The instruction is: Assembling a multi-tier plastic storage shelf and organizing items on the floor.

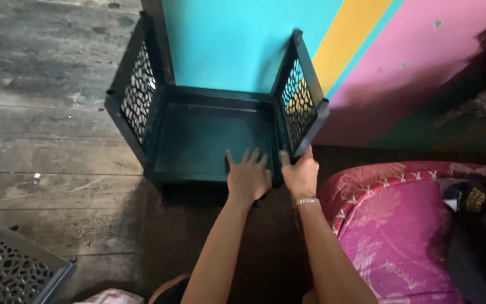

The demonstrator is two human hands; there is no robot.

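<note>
Fingers (pixel 247 159) of left hand (pixel 248 177) spread wide and flat, pressing on front edge of dark green tray (pixel 209 141). Right hand (pixel 300 175) closed around lower corner of lattice side panel (pixel 302 101), thumb and fingers pinching its frame. Tray resting on wooden floor (pixel 46 146), against turquoise wall (pixel 237 39), between knees and wall. Two lattice panels upright already, other one (pixel 136 90) at far left side of tray; back and front open, so likely partly put together, right panel seemingly not yet seated. Grey lattice piece (pixel 12 270) lying well apart at lower left. Pink cushion (pixel 400 231) just beside right forearm.
</note>
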